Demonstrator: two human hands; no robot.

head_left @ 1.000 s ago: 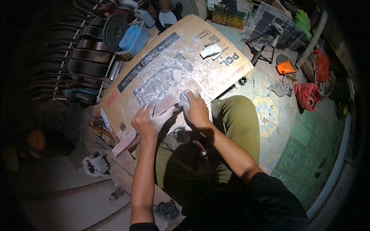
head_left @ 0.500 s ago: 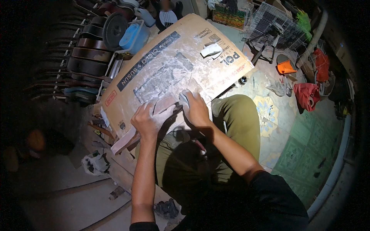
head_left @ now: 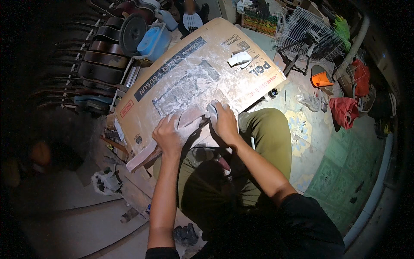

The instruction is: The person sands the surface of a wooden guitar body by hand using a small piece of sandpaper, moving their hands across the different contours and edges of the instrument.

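Note:
My left hand (head_left: 169,131) is closed round a long, dust-covered wooden piece (head_left: 142,158), its narrow end sticking out to the lower left. A broader part of the wood shows beyond my fingers. At its right end my right hand (head_left: 224,125) is closed, the fingers dusted white. A small greyish pad (head_left: 211,111) shows by these fingers; I cannot make out what it is. Under both hands, a large cardboard sheet (head_left: 172,64) lies coated with pale dust. A crumpled white piece (head_left: 239,58) rests on its far right part.
Several guitars (head_left: 103,60) stand in a rack at the far left, beside a clear tub (head_left: 160,43) with a blue container. At the right are a wire cage (head_left: 302,28), a black stand (head_left: 299,54), an orange cup (head_left: 321,79) and a red bag (head_left: 343,111).
Both hands appear slightly farther right, as does the whole scene, so the view has shifted a little. My grip on the wooden piece looks the same.

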